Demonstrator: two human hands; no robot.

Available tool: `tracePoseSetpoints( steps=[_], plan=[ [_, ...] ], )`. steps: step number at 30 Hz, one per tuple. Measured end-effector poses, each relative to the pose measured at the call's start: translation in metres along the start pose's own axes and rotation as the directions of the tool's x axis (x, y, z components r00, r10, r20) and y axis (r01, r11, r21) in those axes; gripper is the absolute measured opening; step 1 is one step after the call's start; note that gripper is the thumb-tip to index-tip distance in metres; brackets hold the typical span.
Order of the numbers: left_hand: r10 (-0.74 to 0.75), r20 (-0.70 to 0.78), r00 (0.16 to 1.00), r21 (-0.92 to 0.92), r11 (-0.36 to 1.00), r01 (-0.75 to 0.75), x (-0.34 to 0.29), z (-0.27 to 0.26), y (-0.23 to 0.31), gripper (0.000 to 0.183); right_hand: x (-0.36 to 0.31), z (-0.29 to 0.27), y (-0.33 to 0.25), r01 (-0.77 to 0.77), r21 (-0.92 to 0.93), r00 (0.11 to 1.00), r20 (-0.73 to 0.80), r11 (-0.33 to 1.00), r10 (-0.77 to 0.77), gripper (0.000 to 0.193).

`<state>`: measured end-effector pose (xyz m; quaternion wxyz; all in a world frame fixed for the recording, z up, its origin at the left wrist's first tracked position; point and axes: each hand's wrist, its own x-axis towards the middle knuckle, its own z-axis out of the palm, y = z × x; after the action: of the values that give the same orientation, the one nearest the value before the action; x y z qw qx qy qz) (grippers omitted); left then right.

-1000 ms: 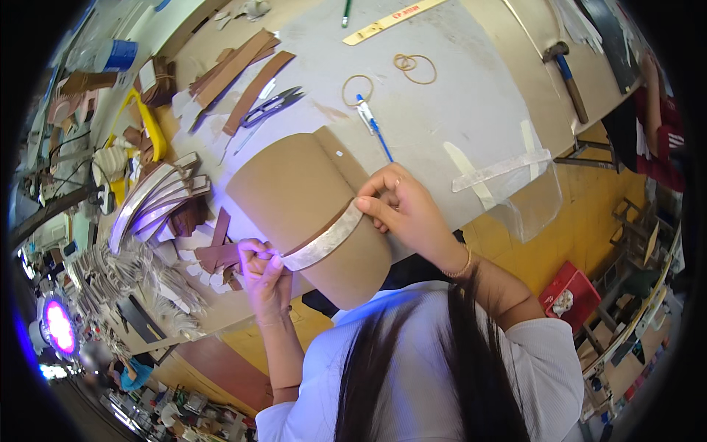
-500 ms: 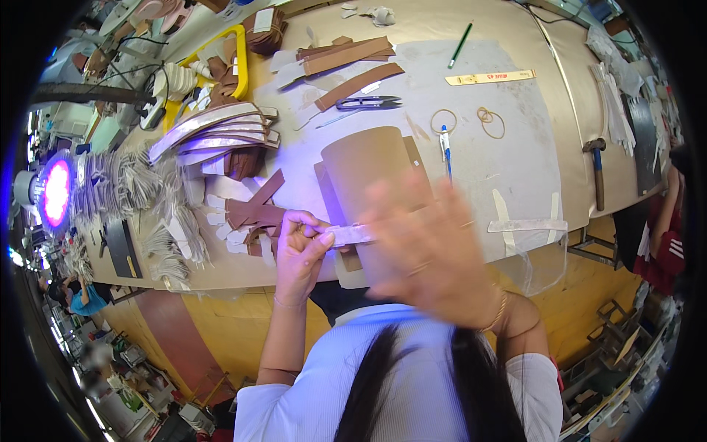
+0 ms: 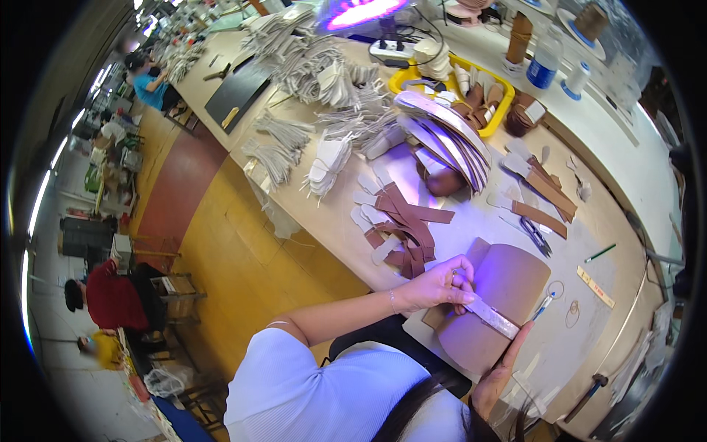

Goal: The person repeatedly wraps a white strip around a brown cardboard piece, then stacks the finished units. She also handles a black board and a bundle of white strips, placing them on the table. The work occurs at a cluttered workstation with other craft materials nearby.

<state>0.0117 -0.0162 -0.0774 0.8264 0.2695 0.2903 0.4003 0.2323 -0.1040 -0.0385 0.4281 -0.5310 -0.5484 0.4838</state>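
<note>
Pale strip (image 3: 493,317) over brown form (image 3: 512,280), one end in left hand's (image 3: 440,287) grip, unclenched right hand (image 3: 501,374) opposite.

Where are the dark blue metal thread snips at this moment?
In the head view, the snips lie right of centre, between the flat brown strip and the curved brown board.

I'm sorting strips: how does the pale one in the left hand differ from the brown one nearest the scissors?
The pale strip looks whitish and shiny; the brown strip looks mostly plain brown. The pale strip, pinched by the left hand, crosses a curved board; the brown strip lies untouched on the table. Both are long and narrow.
</note>
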Motion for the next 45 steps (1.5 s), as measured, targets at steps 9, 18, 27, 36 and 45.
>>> tracePoseSetpoints(
  steps=[9, 18, 27, 36, 45],
  plan=[
    [0.021, 0.097, 0.995, 0.175, 0.984, -0.038, 0.002, 0.006, 0.021, 0.028, -0.004, -0.014, 0.035, -0.286, 0.580, 0.939, 0.011, 0.763, 0.343, 0.090],
    [0.581, 0.040, 0.813, 0.701, 0.563, -0.437, 0.012, 0.005, 0.184, 0.017, 0.011, -0.063, 0.017, -0.030, 0.400, 0.923, -0.341, 0.916, 0.179, 0.074],
    [0.774, -0.032, 0.632, 0.981, 0.146, -0.130, 0.042, -0.116, 0.245, 0.022, -0.002, -0.081, 0.030, -0.084, 0.373, 0.907, -0.356, 0.924, 0.226, 0.070],
    [0.868, -0.031, 0.495, 0.999, 0.034, 0.001, 0.047, -0.086, 0.235, 0.026, -0.011, -0.104, 0.042, -0.178, -0.188, 0.917, -0.389, 0.966, 0.093, 0.042],
    [0.737, 0.341, 0.584, 0.937, -0.218, -0.272, 0.062, 0.021, 0.171, 0.017, -0.039, -0.114, 0.039, -0.432, -0.696, 0.886, -0.446, 0.573, 0.126, 0.038]
  ],
)
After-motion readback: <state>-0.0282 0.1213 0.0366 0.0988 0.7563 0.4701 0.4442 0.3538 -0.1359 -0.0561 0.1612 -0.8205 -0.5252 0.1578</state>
